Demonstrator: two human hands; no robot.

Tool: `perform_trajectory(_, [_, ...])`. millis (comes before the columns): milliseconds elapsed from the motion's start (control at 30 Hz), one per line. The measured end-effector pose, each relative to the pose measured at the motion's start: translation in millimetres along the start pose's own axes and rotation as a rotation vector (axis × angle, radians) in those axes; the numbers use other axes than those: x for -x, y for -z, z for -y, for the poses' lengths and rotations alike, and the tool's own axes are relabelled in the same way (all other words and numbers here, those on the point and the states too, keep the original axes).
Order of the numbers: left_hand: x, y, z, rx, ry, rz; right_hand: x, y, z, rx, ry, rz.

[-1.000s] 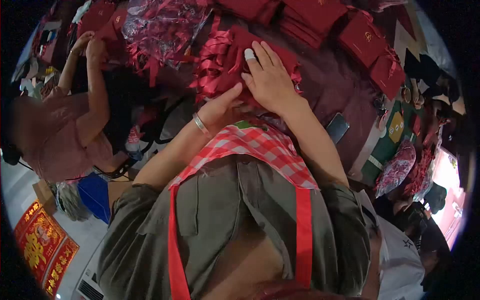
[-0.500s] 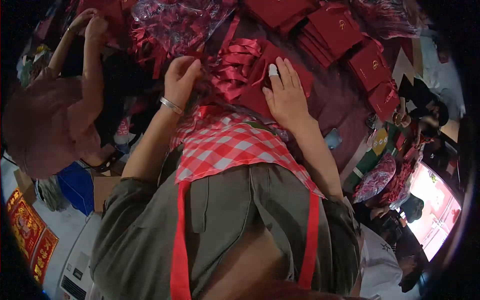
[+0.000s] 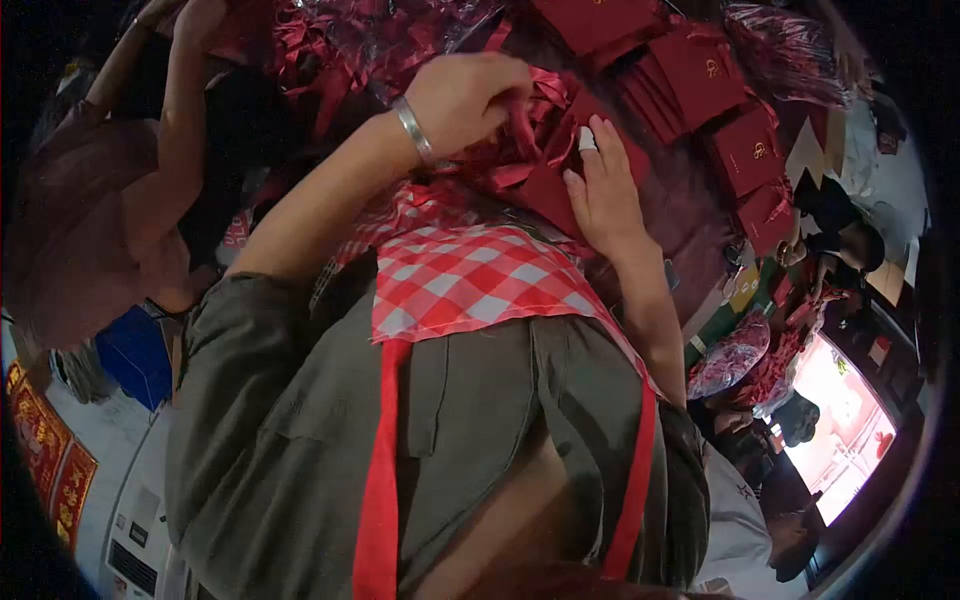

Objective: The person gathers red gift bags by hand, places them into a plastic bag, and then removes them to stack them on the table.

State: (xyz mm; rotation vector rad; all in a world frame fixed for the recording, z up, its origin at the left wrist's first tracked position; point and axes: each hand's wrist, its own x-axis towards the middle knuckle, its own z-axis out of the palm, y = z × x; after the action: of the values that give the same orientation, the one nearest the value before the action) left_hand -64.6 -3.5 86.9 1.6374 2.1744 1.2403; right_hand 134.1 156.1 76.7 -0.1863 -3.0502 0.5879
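Note:
My left hand point(image 3: 468, 105) has come down over shiny red ribbons point(image 3: 548, 92), its fingers curled round a ribbon strand. Under and beside the ribbons lies a dark red bag or folder point(image 3: 550, 195). My right hand point(image 3: 610, 195) rests on its right side with fingers extended; one finger wears a white covering. The red checked apron point(image 3: 480, 280) covers my front, close below the bag.
Stacked dark red bags with gold marks point(image 3: 705, 70) lie at the upper right. Plastic-wrapped red ribbons point(image 3: 370, 40) are at the top. A co-worker point(image 3: 100, 220) stands at the left. A plastic-wrapped bundle point(image 3: 735, 355) lies at the right.
My left hand first moved left off the bag, then came back right onto the ribbons and closed on a strand. My right hand stays on the bag. The view has shifted.

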Motion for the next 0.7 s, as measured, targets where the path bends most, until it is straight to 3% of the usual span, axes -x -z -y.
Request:
perform_trajectory(33, [-7, 2, 5, -0.015, 0.005, -0.078, 1, -1, -1, -0.002, -0.002, 0.007])
perform_trajectory(100, [-11, 13, 15, -0.088, 0.045, -0.032, 0, -1, -4, 0.008, -0.026, 0.045])
perform_trajectory(167, [-6, 21, 19, -0.172, -0.056, -0.023, -1, 2, -5, -0.016, -0.025, 0.052])
perform_trajectory(200, [0, 28, 13, 0.009, -0.106, 0.131, -2, 3, -6, -0.045, -0.023, 0.057])
perform_trajectory(267, [24, 16, -5, 0.114, -0.103, 0.157, -3, 2, -10, -0.051, -0.012, 0.053])
perform_trajectory(300, [34, 10, -19, 0.063, 0.005, 0.239, -3, 1, -12, -0.053, -0.002, 0.045])
perform_trajectory(400, [47, -19, -21, 0.057, 0.105, 0.241, -3, -1, -16, -0.021, 0.037, 0.037])
perform_trajectory(500, [43, -21, -20, 0.117, 0.070, 0.249, -3, 1, -21, -0.045, 0.043, 0.033])
perform_trajectory(567, [41, -21, -17, 0.114, 0.052, 0.177, -4, 2, -22, -0.050, 0.050, 0.030])
perform_trajectory(667, [40, -25, -19, 0.296, 0.212, 0.129, -5, -1, -21, -0.062, 0.069, 0.010])
perform_trajectory(700, [39, -27, -22, 0.184, 0.148, -0.032, -4, -2, -21, -0.060, 0.079, -0.004])
